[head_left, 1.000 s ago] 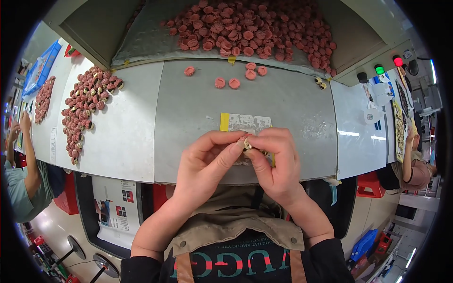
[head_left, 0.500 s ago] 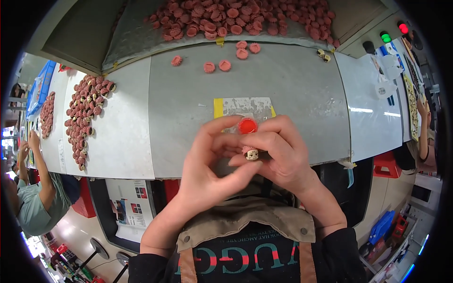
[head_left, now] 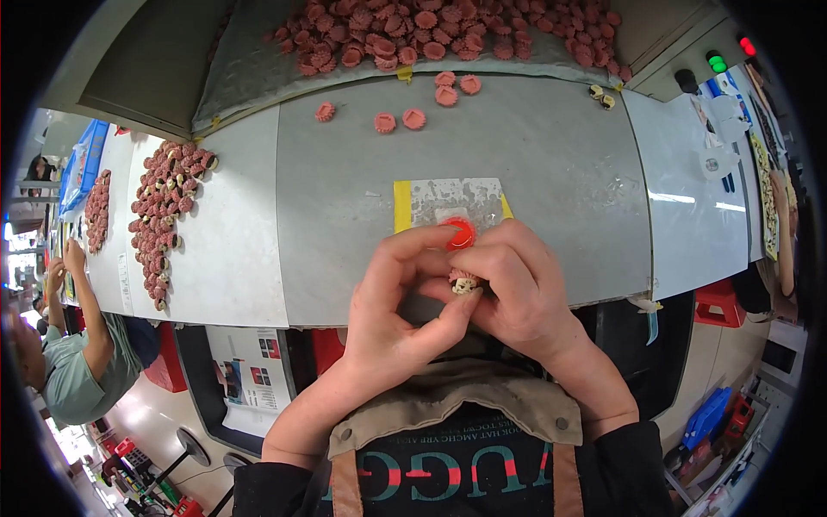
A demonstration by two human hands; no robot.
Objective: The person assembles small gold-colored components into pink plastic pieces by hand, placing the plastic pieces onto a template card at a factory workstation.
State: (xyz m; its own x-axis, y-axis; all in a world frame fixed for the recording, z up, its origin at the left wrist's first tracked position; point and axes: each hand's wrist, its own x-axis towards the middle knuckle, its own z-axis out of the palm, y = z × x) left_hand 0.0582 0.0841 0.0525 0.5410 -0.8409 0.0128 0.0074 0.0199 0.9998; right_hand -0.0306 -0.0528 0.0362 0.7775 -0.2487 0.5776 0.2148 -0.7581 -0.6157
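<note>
Head camera is showing the left hand [head_left: 383, 297] and right hand [head_left: 527, 289], fingers of both grasping a small pink-topped doll head [head_left: 464, 283] by the worktop's [head_left: 362, 168] near edge. Similar heads [head_left: 162, 215] are lying heaped toward its left edge, seemingly done; loose pink caps [head_left: 409, 30] are apparently waiting past its far edge, a green-shirted co-worker [head_left: 82, 362] working leftward.

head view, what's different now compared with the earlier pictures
The left hand and right hand have brought the pink-topped figurine head from over the plate back toward the body. The red round dish, hidden at first, now shows beyond the fingers. No release is visible. The loose pink scalloped caps and the left-hand pile of pink-topped pieces look unmoved.
</note>
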